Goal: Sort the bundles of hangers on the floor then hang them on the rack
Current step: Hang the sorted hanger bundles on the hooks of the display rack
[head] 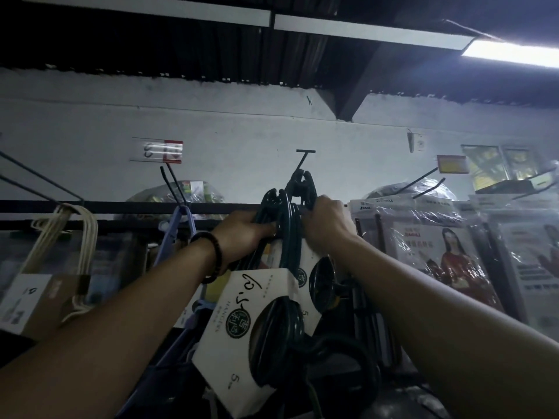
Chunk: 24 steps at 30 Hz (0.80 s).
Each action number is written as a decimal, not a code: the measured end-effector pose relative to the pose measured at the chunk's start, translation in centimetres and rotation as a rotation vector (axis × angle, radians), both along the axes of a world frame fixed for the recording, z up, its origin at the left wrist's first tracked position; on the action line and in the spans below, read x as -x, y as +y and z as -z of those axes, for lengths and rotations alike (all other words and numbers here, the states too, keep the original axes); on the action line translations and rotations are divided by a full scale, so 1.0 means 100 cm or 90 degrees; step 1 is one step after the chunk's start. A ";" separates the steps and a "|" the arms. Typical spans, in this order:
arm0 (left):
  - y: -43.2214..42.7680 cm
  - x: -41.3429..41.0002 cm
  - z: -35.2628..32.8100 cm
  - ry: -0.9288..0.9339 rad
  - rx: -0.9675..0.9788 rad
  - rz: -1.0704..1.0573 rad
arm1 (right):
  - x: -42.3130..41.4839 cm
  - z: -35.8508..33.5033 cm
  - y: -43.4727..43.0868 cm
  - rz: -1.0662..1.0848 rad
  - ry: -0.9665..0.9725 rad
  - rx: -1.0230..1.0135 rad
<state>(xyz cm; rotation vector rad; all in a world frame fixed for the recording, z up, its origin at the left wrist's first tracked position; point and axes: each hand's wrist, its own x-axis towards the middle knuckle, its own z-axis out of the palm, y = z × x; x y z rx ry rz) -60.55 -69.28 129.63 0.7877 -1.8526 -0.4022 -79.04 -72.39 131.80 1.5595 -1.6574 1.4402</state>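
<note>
Now 2 dark hanger bundles (279, 331) up at rack — L hand (242, 234) fingers curled round one, R hand (326, 222) fingers round other.

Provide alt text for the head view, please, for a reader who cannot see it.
A person's left hand and right hand grip dark green plastic hanger bundles in white card sleeves, holding their hooks at a black metal rack peg. Cream hangers hang left, plastic-wrapped packs right.

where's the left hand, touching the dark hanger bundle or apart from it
Touching. The head view shows the left hand with its fingers curled round the necks of the dark hanger bundle just below the hooks, with no gap.
</note>
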 end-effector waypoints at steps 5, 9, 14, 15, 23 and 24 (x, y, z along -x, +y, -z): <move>-0.006 0.000 0.002 -0.017 -0.001 -0.118 | -0.007 -0.003 -0.019 0.014 0.077 -0.078; -0.002 -0.009 0.000 -0.042 -0.006 -0.129 | -0.010 -0.004 -0.045 0.001 0.116 -0.145; 0.010 -0.013 0.001 -0.031 -0.023 -0.110 | -0.009 -0.008 -0.046 -0.012 0.198 -0.331; 0.011 -0.013 0.001 -0.028 -0.015 -0.115 | -0.006 -0.010 -0.039 -0.021 0.206 -0.343; 0.001 -0.005 -0.001 0.042 0.035 -0.088 | 0.023 -0.026 0.040 -0.269 0.050 -0.107; 0.000 -0.002 -0.005 0.049 0.055 -0.093 | 0.023 -0.023 0.053 -0.346 0.020 -0.103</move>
